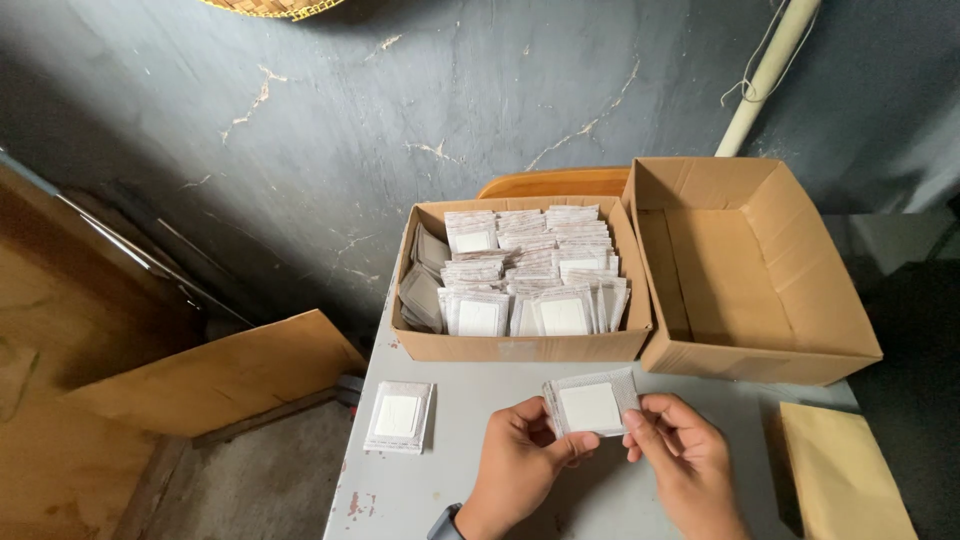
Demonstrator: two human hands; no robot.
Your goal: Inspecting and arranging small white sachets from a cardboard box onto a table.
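Head view shows your left hand [520, 455] and right hand [680, 455] pinching a small stack of flat packets [590, 405] by its lower corners, just above the grey table [470, 400], white square faces up so you can read them. Behind them, a cardboard box [520, 345] holds many more such packets standing on edge in rows, an open bare box [760, 270] sits touching its right side, and a separate small pile [399, 416] lies flat to your left.
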